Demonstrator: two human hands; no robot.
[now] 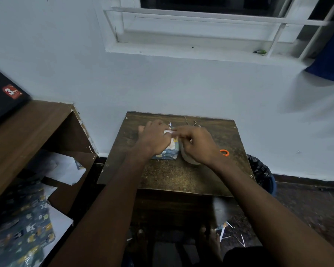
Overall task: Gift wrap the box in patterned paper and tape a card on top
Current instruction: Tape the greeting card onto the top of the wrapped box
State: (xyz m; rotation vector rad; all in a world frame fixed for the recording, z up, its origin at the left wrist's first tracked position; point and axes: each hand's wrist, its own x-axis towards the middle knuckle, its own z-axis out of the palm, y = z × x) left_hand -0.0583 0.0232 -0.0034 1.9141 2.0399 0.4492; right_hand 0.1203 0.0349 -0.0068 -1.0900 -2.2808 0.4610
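Observation:
A small box [167,153] wrapped in blue patterned paper sits near the middle of a small brown table [174,176]. My left hand [154,137] lies over the box's top, fingers curled down on it and hiding most of it. A white paper edge, perhaps the card [167,131], shows between my hands. My right hand [196,144] reaches in from the right, its fingertips pinching at that white edge. A roll of tape [189,159] lies under my right wrist, mostly hidden.
Orange-handled scissors [224,152] lie right of my right hand. Thin paper strips [190,122] lie at the table's far edge. Spare patterned paper [27,228] sits on a wooden shelf unit at the left. A black-lined bin [262,174] stands to the table's right. The wall is close behind.

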